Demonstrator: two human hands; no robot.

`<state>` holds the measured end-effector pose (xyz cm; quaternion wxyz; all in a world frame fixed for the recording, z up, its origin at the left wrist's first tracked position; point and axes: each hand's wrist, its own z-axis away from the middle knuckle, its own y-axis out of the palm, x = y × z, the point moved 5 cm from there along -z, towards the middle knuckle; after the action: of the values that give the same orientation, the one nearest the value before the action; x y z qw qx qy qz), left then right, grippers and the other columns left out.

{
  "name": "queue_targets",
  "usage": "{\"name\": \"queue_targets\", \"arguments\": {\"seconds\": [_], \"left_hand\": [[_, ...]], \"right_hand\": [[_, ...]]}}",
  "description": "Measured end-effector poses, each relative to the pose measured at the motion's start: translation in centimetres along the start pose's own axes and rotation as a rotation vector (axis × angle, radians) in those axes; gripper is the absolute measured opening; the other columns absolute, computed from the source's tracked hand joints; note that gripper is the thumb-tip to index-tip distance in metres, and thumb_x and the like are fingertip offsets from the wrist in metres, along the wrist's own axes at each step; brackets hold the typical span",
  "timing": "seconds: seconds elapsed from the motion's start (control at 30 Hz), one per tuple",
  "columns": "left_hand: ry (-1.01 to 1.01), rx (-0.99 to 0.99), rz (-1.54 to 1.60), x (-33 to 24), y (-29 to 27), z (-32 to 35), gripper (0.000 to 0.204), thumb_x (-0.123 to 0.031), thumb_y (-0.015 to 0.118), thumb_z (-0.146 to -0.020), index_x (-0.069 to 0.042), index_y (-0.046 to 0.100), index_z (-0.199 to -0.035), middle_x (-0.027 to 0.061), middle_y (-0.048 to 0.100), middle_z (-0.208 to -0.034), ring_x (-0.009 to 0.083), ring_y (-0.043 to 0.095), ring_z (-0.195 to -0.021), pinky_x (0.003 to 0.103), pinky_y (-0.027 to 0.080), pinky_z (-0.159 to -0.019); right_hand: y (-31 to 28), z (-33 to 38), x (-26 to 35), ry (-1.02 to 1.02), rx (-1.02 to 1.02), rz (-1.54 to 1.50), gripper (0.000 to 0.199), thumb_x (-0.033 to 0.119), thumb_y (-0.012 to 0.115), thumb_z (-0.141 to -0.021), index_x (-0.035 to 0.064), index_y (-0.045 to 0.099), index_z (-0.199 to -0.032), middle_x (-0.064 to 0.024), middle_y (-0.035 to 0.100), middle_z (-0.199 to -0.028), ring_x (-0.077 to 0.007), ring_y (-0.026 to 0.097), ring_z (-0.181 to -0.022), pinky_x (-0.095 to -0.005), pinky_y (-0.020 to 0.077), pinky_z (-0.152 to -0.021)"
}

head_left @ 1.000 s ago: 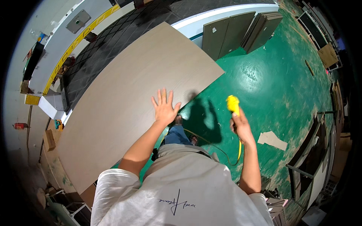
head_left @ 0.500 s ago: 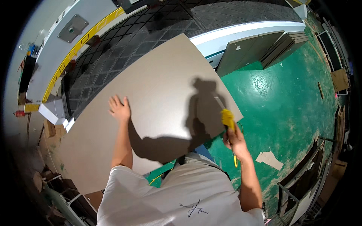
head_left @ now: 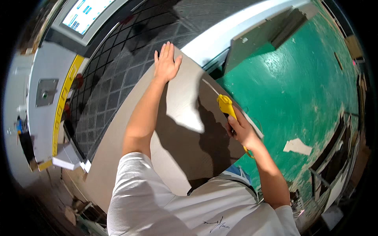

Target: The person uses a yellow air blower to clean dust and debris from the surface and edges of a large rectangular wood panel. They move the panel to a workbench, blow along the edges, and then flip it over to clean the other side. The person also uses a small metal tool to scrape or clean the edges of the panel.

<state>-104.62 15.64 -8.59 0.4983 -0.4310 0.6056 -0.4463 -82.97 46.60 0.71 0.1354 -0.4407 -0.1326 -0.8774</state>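
Note:
A large beige-grey flat panel (head_left: 110,147) lies in front of me, its far part over a dark gridded machine bed (head_left: 114,88). My left hand (head_left: 167,66) rests open on the panel near its far corner, palm down with the fingers stretched out. Wrapped round the handle of a yellow air blow gun (head_left: 225,104), my right hand (head_left: 243,129) is above the panel's right side. The gun's thin nozzle points up and left, toward the far end. A yellow hose shows below my right hand. Shadows of my body and arm fall across the panel.
Brown-grey panels (head_left: 252,47) lean against the white machine side at the far right. A torn pale scrap (head_left: 298,146) lies on the green floor (head_left: 271,90). At the upper left are a lit screen (head_left: 86,15) and a yellow-striped machine edge (head_left: 63,106). Racks stand at lower right.
My left hand has slid or moved far forward and right to the panel's far corner. The blow gun has shifted up and left over the panel. My view has turned, bringing the screen in.

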Motion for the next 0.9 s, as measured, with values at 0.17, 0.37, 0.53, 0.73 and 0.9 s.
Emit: {"name": "queue_targets", "arguments": {"seconds": [0.17,0.37,0.53,0.73,0.9], "left_hand": [[0.232,0.029,-0.019,-4.1,1.8,-1.2,0.068,-0.046,0.042,-0.105,-0.002,0.035,-0.157,0.0161,0.028,-0.166,0.0311,0.021,-0.156,0.052,0.015,-0.126],[0.552,0.148,-0.026,-17.6,1.3,8.9,0.07,-0.042,0.049,-0.104,-0.005,0.03,-0.16,0.0152,0.026,-0.167,0.0318,0.019,-0.156,0.055,0.014,-0.125],[0.869,0.245,0.255,-33.0,1.0,18.3,0.041,-0.025,0.063,-0.095,-0.006,0.058,-0.131,0.0136,0.06,-0.133,0.031,0.051,-0.131,0.053,0.03,-0.116],[0.75,0.192,0.608,-38.6,2.9,21.0,0.012,-0.015,0.07,-0.086,-0.006,0.069,-0.094,0.0111,0.069,-0.093,0.0322,0.064,-0.096,0.047,0.046,-0.089],[0.698,0.245,0.756,-38.6,3.1,20.6,0.012,-0.014,0.074,-0.086,-0.007,0.073,-0.096,0.0113,0.072,-0.09,0.0338,0.066,-0.09,0.046,0.05,-0.083]], "right_hand": [[-4.4,8.8,-4.7,-0.016,-0.019,-0.069,0.059,0.037,0.048,-0.11,0.009,0.03,-0.159,0.0003,0.049,-0.08,-0.0108,0.048,-0.07,-0.0272,0.0434,-0.065],[-6.5,21.2,-11.5,0.17,-0.203,-0.389,0.057,0.037,0.049,-0.109,0.0148,0.033,-0.159,0.0024,0.052,-0.081,-0.0065,0.046,-0.066,-0.0231,0.0355,-0.058],[-7.8,27.5,-15.8,0.166,-0.391,-0.395,0.058,0.037,0.048,-0.109,0.0155,0.032,-0.16,0.0014,0.056,-0.08,-0.0071,0.049,-0.066,-0.022,0.0355,-0.056],[-8.2,30.0,-15.4,0.112,-0.468,-0.372,0.058,0.035,0.046,-0.11,0.0116,0.029,-0.16,-0.0023,0.056,-0.078,-0.0097,0.048,-0.063,-0.0233,0.0358,-0.055],[-7.6,31.3,-16.8,0.01,-0.498,-0.422,0.062,0.039,0.048,-0.109,0.0118,0.028,-0.16,-0.0025,0.053,-0.077,-0.0095,0.047,-0.062,-0.0234,0.0351,-0.055]]}}
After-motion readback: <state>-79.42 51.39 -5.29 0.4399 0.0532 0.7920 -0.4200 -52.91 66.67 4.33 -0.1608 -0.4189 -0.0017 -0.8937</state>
